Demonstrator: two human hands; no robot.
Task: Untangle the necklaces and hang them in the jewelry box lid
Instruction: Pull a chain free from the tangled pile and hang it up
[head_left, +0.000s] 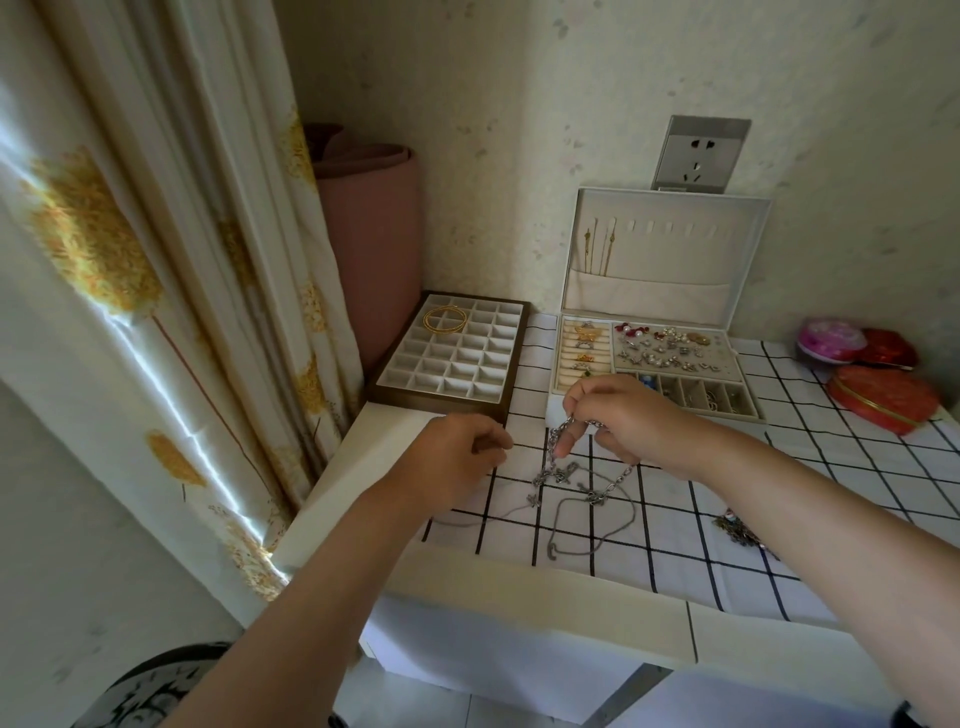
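1. Clearly, the main risk is that we pull the knot tighter: our right hand (626, 421) lifts the thick silver chain (558, 441) while its lower part is still wound with the thin grey chain (587, 512) on the tabletop (519, 577), so a firm upward tug would likely cinch the crossing just below our fingers.
2. A second risk, as we judge it, is the thin chain sliding off the front edge, since its loose end lies close to that edge, below and towards us from the right fingers.
3. Our right fingers (576, 397) are pinched shut on the top of the thick chain, which hangs straight down from them to the tangle resting on the checked cloth (831, 488).
4. Our left hand (457, 452) is curled with its fingers narrow; it sits just left of the hanging chain, and we cannot tell whether it holds a strand.
5. The tangle lies just below and between both sets of fingers.
6. The jewelry box lid (660, 254) stands open well beyond the right fingers, with gold necklaces (597, 249) already on its left hooks and free hooks to their right.
7. Reaching there with chains trailing could snag the earrings (670, 351) in the tray beneath the lid.
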